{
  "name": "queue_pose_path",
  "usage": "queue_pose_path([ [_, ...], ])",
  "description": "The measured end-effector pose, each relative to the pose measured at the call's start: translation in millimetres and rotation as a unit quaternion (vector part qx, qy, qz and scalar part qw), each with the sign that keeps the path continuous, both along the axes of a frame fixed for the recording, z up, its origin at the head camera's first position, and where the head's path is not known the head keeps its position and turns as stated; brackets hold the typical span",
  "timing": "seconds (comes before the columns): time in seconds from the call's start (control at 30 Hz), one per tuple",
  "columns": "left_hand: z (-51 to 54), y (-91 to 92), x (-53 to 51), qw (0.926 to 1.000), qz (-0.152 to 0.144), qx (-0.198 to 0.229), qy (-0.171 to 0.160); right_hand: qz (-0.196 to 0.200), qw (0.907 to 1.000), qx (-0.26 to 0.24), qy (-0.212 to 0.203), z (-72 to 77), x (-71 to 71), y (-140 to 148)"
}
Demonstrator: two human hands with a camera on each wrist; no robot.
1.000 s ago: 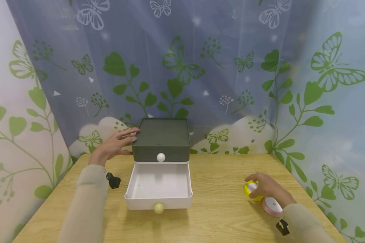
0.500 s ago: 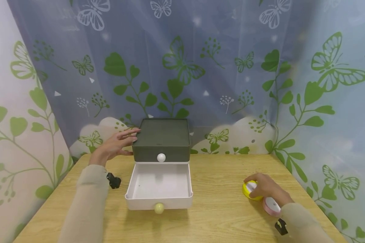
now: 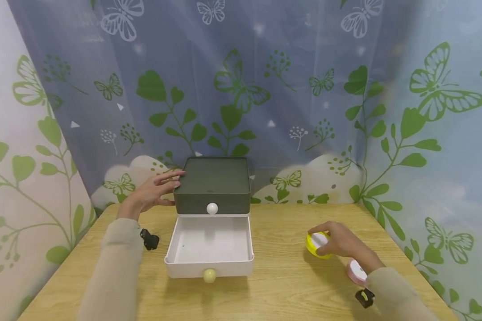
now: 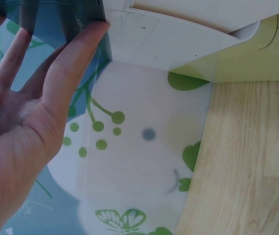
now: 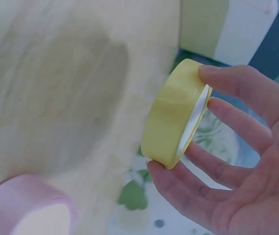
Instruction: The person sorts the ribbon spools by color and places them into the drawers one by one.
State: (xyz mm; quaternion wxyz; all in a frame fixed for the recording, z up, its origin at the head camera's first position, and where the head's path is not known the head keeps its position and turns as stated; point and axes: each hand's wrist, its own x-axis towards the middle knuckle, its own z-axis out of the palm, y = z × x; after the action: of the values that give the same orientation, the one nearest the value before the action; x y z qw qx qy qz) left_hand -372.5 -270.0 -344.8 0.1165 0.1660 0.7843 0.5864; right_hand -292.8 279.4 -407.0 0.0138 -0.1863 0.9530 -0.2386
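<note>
My right hand (image 3: 341,243) grips a yellow ribbon roll (image 3: 311,246) with a white face, thumb and fingertips at its rim. In the right wrist view the yellow roll (image 5: 176,115) hangs tilted above the wood, over a shadow. A pink ribbon roll (image 3: 356,273) lies on the table below my right wrist. At the left, my left hand (image 3: 148,192) touches the side and top edge of a dark green and white drawer box (image 3: 213,178) with extended fingers. Its lower white drawer (image 3: 210,243) stands pulled out, nothing large inside; the upper one is closed.
The wooden table (image 3: 289,285) runs back to a butterfly-patterned curtain (image 3: 289,133), which also covers both sides. A yellow-green knob (image 3: 209,275) sticks out from the drawer front. Black wrist cameras (image 3: 149,239) sit beside each cuff.
My right hand has lifted the yellow ribbon roll and moved it left, away from the pink roll. The left hand and drawer box stay where they were.
</note>
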Motion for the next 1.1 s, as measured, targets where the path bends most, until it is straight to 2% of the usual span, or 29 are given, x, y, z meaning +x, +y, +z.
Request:
queue_pose_path([
  [0.2, -0.4, -0.4, 0.0, 1.0, 0.002, -0.001, 0.001, 0.035, 0.9992, -0.017, 0.012, 18.9, 8.7, -18],
  [0.47, -0.5, -0.3, -0.2, 1.0, 0.0, 0.0, 0.002, 0.072, 0.9965, -0.032, 0.029, 31.5, 15.8, -33],
  [0.77, -0.2, 0.4, 1.1, 1.0, 0.004, 0.001, -0.002, 0.087, 0.9946, -0.046, 0.03, 48.2, 22.0, -50],
  [1.1, 0.4, 0.5, 1.1, 1.0, 0.005, 0.005, -0.001, 0.108, 0.9921, -0.059, 0.028, 60.9, 22.0, -76],
])
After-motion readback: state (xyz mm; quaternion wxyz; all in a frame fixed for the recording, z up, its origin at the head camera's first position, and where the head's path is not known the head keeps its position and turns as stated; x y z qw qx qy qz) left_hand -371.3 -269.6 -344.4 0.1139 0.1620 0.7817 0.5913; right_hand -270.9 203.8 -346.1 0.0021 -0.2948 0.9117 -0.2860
